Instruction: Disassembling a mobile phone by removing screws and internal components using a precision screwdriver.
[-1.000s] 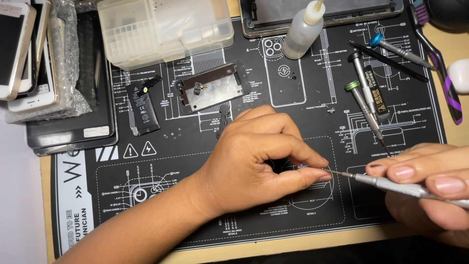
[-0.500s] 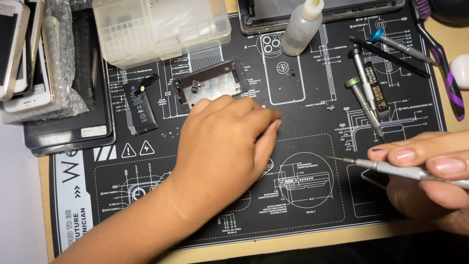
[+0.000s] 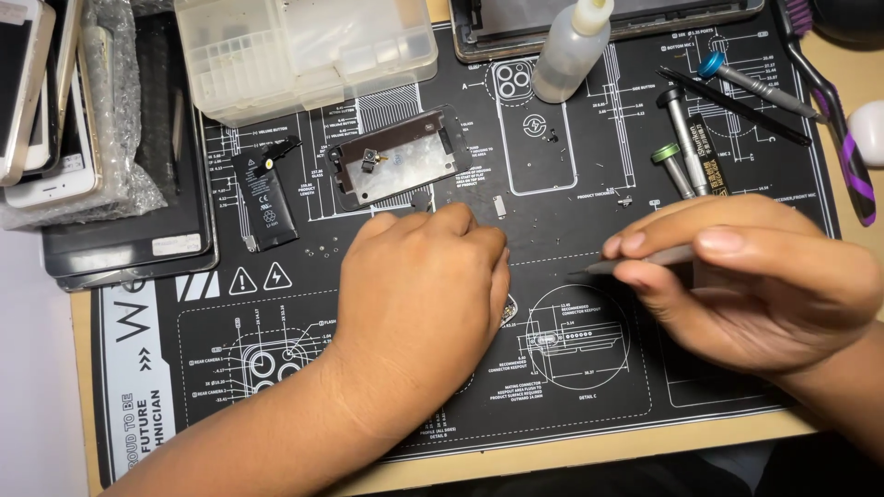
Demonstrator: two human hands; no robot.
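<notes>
My left hand (image 3: 419, 294) lies knuckles up on the black repair mat (image 3: 368, 368), fingers curled under and reaching toward a small metal plate (image 3: 499, 206) and tiny screws; what is under the fingertips is hidden. My right hand (image 3: 755, 276) grips a thin grey screwdriver (image 3: 635, 262), its tip pointing left just above the mat, a short way right of the left hand. A phone part with a silver shield plate (image 3: 396, 168) lies just beyond the left hand.
A black battery (image 3: 265, 198) lies left of the plate. A clear parts box (image 3: 304, 51) and a squeeze bottle (image 3: 571, 51) stand at the back. More screwdrivers (image 3: 686, 147) lie at the right, stacked phones (image 3: 55, 120) at the left.
My left hand let go of its pinch at the screwdriver tip and slid up the mat toward the shielded part. My right hand turned over, bringing the screwdriver up and left.
</notes>
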